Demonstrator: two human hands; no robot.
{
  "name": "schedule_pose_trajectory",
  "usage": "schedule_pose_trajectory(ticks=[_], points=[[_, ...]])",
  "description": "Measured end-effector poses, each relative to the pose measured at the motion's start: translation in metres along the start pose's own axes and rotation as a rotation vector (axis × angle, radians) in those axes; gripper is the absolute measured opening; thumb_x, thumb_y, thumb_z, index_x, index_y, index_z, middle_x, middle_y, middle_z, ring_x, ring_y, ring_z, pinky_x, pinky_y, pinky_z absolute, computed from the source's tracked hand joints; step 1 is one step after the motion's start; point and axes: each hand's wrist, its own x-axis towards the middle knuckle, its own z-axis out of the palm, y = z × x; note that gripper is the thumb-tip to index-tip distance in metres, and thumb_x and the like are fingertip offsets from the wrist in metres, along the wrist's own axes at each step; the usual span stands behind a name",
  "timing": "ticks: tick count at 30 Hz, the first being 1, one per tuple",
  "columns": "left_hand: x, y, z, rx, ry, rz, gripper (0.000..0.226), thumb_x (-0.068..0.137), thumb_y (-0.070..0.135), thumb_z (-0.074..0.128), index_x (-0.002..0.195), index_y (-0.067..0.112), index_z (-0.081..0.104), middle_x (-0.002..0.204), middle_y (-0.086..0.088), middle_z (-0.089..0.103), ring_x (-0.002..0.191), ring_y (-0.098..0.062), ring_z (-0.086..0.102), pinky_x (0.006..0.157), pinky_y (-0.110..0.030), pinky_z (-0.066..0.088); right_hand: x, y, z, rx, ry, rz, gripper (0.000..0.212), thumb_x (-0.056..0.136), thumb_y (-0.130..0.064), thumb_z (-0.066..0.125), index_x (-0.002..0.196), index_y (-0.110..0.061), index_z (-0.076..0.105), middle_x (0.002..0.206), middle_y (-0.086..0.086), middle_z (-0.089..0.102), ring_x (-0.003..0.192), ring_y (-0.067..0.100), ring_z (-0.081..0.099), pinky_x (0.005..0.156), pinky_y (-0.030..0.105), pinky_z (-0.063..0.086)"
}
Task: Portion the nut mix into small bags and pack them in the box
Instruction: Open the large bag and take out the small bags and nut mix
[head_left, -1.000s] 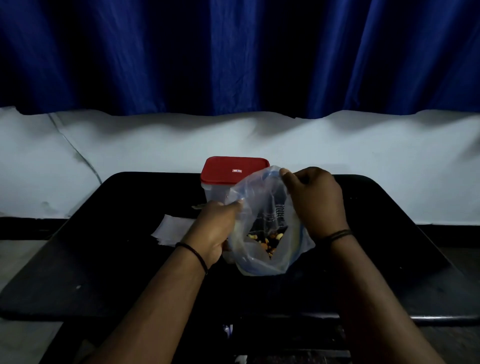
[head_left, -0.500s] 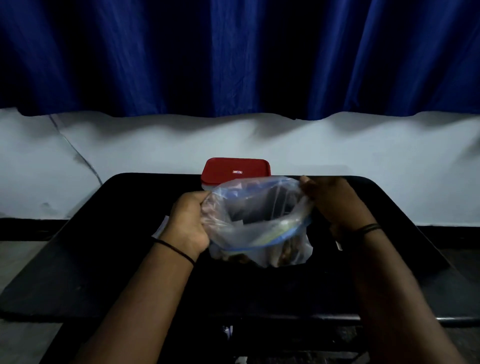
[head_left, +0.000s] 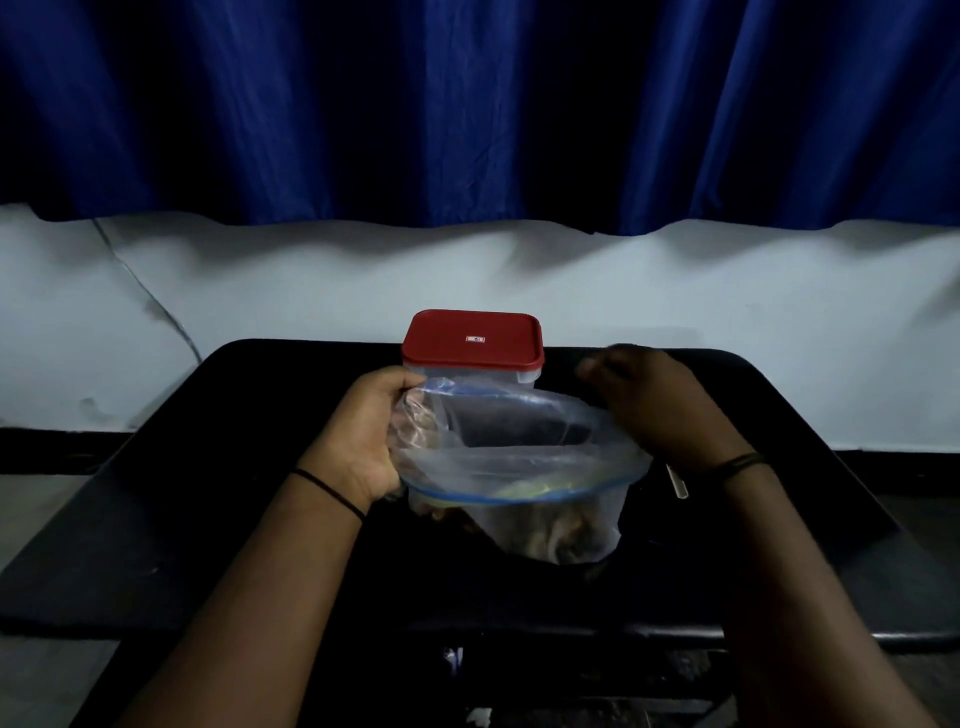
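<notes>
At frame centre, the clear bag (head_left: 514, 467) lay with its mouth gaping toward the camera, long axis left-right. The left hand (head_left: 363, 441) pinched its left rim; the right hand (head_left: 660, 405) gripped the right rim, fingers curled.

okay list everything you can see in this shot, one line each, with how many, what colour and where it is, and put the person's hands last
plastic bag: one, clear with a blue rim, held open above the middle of the table; dark nut mix shows dimly at its bottom
container: one, clear with a red lid on, at the far middle of the table, just behind the bag
small pale strip: one, whitish, on the table right of the bag; too dim to identify
table: one, black, across the lower half of the view
curtain: one, dark blue, hanging across the top
wall: one, white, below the curtain
left hand: one, grips the bag's left edge; black band on the wrist
right hand: one, holds the bag's right edge; black band on the wrist
</notes>
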Motion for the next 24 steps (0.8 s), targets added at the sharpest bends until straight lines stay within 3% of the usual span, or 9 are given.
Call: schedule_pose_trajectory(ticks=[3, 6, 10, 12, 14, 17, 19, 22, 24], points=[[-0.001, -0.002, 0.004, 0.035, -0.007, 0.005, 0.013, 0.076, 0.02, 0.057, 0.07, 0.009, 0.061, 0.072, -0.009, 0.056, 0.059, -0.021, 0.055, 0.061, -0.027, 0.046, -0.006, -0.02, 0.014, 0.001, -0.183, -0.115, 0.049, 0.099, -0.046, 0.05, 0.069, -0.006, 0.056, 0.064, 0.005, 0.057, 0.063, 0.017, 0.057, 0.065, 0.036, 0.047], [-0.003, -0.001, 0.007, 0.022, -0.049, 0.049, 0.032, 0.09, 0.022, 0.053, 0.063, 0.01, 0.063, 0.062, -0.009, 0.062, 0.051, -0.019, 0.061, 0.055, -0.02, 0.051, -0.009, -0.029, 0.025, -0.068, -0.195, -0.104, 0.049, 0.096, -0.048, 0.052, 0.067, -0.009, 0.058, 0.068, 0.007, 0.064, 0.063, 0.021, 0.062, 0.065, 0.036, 0.051], [-0.002, -0.003, 0.012, 0.226, 0.018, 0.248, 0.032, 0.095, 0.041, 0.056, 0.088, 0.016, 0.074, 0.089, -0.008, 0.075, 0.078, -0.019, 0.07, 0.08, -0.033, 0.055, -0.006, -0.028, 0.024, -0.02, 0.03, -0.057, 0.047, 0.097, -0.039, 0.055, 0.058, -0.014, 0.047, 0.059, 0.001, 0.05, 0.064, 0.02, 0.052, 0.061, 0.034, 0.042], [-0.002, -0.007, 0.017, 0.383, 0.115, 0.33, 0.034, 0.097, 0.046, 0.052, 0.089, 0.02, 0.071, 0.075, 0.006, 0.072, 0.066, -0.009, 0.067, 0.066, -0.028, 0.053, -0.003, -0.023, 0.022, -0.004, 0.148, 0.002, 0.051, 0.099, -0.037, 0.052, 0.054, -0.015, 0.041, 0.055, 0.0, 0.044, 0.062, 0.022, 0.05, 0.057, 0.03, 0.033], [-0.004, -0.014, 0.025, 0.439, 0.17, 0.295, 0.033, 0.097, 0.05, 0.049, 0.088, 0.022, 0.064, 0.069, 0.004, 0.062, 0.058, -0.01, 0.058, 0.055, -0.024, 0.045, -0.001, -0.021, 0.022, 0.059, 0.226, 0.062, 0.053, 0.099, -0.036, 0.052, 0.052, -0.015, 0.039, 0.051, 0.0, 0.041, 0.053, 0.019, 0.044, 0.052, 0.03, 0.028], [-0.008, -0.026, 0.039, 0.396, 0.111, 0.133, 0.037, 0.096, 0.051, 0.051, 0.112, 0.02, 0.063, 0.097, -0.006, 0.071, 0.078, -0.019, 0.066, 0.059, -0.027, 0.051, -0.001, -0.02, 0.025, 0.22, 0.224, 0.084, 0.053, 0.098, -0.035, 0.054, 0.052, -0.013, 0.04, 0.048, 0.002, 0.041, 0.049, 0.018, 0.039, 0.053, 0.029, 0.031], [-0.01, -0.034, 0.045, 0.318, 0.087, 0.067, 0.033, 0.098, 0.041, 0.053, 0.116, 0.016, 0.065, 0.104, -0.011, 0.074, 0.078, -0.022, 0.069, 0.056, -0.027, 0.055, -0.002, -0.023, 0.029, 0.277, 0.186, 0.07, 0.051, 0.098, -0.035, 0.055, 0.053, -0.014, 0.041, 0.048, 0.0, 0.041, 0.049, 0.015, 0.038, 0.054, 0.028, 0.033], [-0.012, -0.038, 0.049, 0.142, 0.074, 0.0, 0.029, 0.1, 0.025, 0.052, 0.12, 0.008, 0.066, 0.106, -0.017, 0.072, 0.08, -0.027, 0.067, 0.065, -0.033, 0.056, -0.004, -0.029, 0.034, 0.398, 0.128, 0.083, 0.044, 0.094, -0.037, 0.06, 0.06, -0.011, 0.051, 0.052, 0.002, 0.047, 0.051, 0.014, 0.043, 0.056, 0.03, 0.037], [-0.011, -0.039, 0.05, 0.008, 0.074, -0.016, 0.031, 0.101, 0.015, 0.047, 0.124, -0.001, 0.062, 0.096, -0.018, 0.069, 0.08, -0.028, 0.064, 0.072, -0.037, 0.053, -0.007, -0.033, 0.035, 0.487, 0.066, 0.111, 0.042, 0.09, -0.043, 0.064, 0.065, -0.009, 0.055, 0.055, 0.006, 0.049, 0.053, 0.017, 0.046, 0.056, 0.032, 0.039]])
